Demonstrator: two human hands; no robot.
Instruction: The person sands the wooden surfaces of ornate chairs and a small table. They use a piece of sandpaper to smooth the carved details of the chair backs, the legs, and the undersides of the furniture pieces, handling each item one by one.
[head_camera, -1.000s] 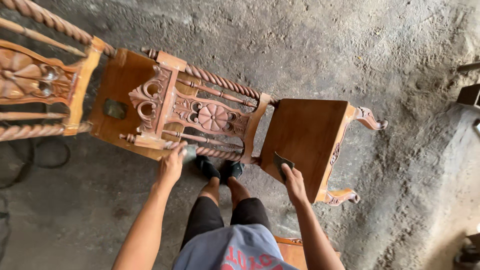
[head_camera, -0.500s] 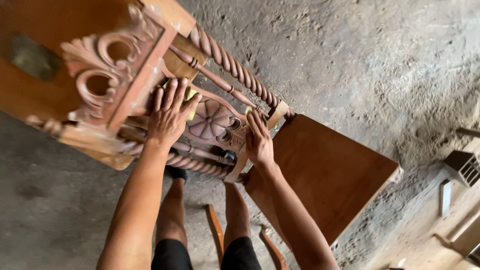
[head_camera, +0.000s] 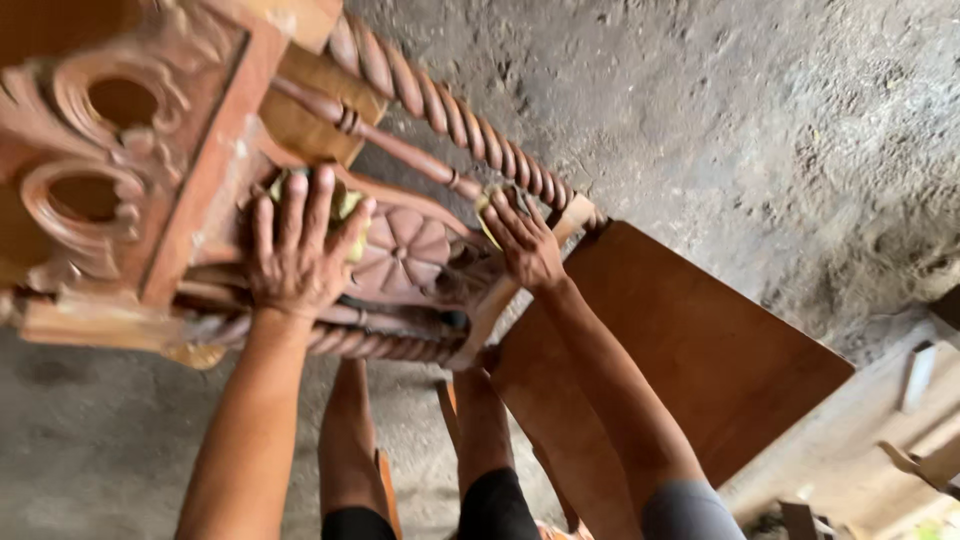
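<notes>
A carved wooden chair (head_camera: 200, 120) lies on its side in front of me, its back filled with scrollwork, a round flower medallion (head_camera: 405, 250) and twisted spindles (head_camera: 450, 115). My left hand (head_camera: 300, 250) presses flat on the carved back just left of the medallion, with a yellowish piece of sandpaper (head_camera: 345, 205) under its fingers. My right hand (head_camera: 525, 240) rests on the back's right end beside the twisted spindle, fingers curled on a small yellowish-green pad (head_camera: 490, 205). The flat seat (head_camera: 680, 350) extends to the lower right.
Rough grey concrete floor (head_camera: 720, 120) lies all around. My bare legs (head_camera: 350, 440) stand under the chair back. A pale wooden board with small offcuts (head_camera: 915, 375) sits at the lower right edge.
The view has closed in on the chair back. My left hand has slid onto the panel beside the medallion, and my right hand has moved up to the end by the twisted spindle.
</notes>
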